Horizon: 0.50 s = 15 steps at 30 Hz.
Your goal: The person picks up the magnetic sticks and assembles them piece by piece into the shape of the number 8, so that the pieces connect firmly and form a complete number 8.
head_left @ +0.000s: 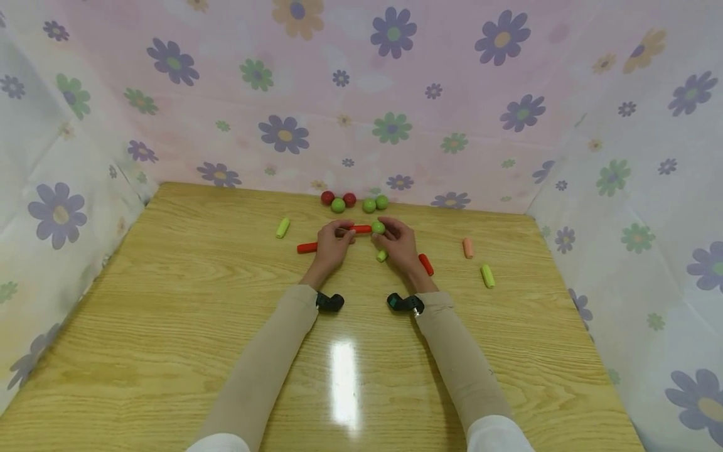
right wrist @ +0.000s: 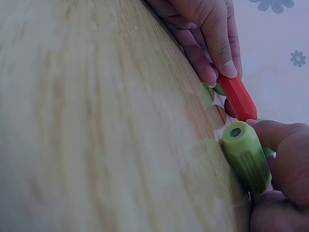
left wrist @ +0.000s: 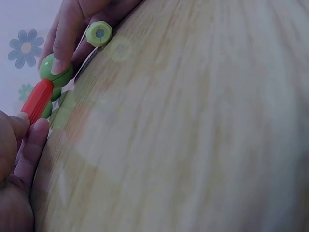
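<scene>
My left hand (head_left: 333, 243) pinches a short grooved red rod (head_left: 361, 230) between thumb and fingers near its left end. Opposite it, my right hand (head_left: 400, 243) holds a green ball (head_left: 378, 228), with the thumb pressed on its side in the left wrist view. The rod's free end meets the ball (left wrist: 55, 71). Beneath the right hand is a yellow-green rod (head_left: 382, 255); its end shows a grey disc in the right wrist view, where the rod (right wrist: 247, 159) stands close before the thumb and hides most of the green ball.
Two dark red balls (head_left: 327, 198) and several green balls (head_left: 369, 205) sit along the table's back. Left lie a yellow-green rod (head_left: 283, 228) and a red rod (head_left: 307, 248). On the right are red (head_left: 426, 264), pink (head_left: 468, 248) and yellow-green rods. Flowered cloth (head_left: 339, 94) encloses the table.
</scene>
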Available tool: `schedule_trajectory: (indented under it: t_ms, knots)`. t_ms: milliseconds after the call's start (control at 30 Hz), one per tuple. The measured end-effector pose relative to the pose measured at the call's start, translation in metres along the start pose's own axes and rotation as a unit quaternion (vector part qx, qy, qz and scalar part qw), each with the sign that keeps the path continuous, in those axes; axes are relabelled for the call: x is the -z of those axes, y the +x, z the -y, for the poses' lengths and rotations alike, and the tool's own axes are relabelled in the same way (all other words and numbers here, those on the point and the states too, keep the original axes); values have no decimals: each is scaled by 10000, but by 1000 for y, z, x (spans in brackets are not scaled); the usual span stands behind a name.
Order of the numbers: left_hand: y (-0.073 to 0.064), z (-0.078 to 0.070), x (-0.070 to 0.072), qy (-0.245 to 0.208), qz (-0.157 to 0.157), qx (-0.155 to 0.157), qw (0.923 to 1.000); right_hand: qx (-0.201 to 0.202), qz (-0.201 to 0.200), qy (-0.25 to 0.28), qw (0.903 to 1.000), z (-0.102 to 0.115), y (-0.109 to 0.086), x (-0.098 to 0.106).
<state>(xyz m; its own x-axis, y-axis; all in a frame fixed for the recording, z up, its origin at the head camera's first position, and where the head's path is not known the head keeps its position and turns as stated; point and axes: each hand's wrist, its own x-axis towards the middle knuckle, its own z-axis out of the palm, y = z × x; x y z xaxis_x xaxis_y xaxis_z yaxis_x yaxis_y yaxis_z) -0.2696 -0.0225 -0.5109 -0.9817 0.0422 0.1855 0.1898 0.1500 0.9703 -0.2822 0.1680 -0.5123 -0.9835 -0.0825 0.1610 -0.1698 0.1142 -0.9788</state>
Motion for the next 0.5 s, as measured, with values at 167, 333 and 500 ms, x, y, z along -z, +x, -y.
schedule_trajectory:
  t_ms: [167,333,500]
  knots:
    - [-1,-1,-1,61,-40,-12,10000,-13,33,-129,9999,0,0,1]
    - [-1,-1,-1,227,-106,-23,9997,-39,120,-43,9999,6,-1,2]
    - [-2,-2,-1,303,-148,16,9994,-85,170,9,9998,22,-7,2]
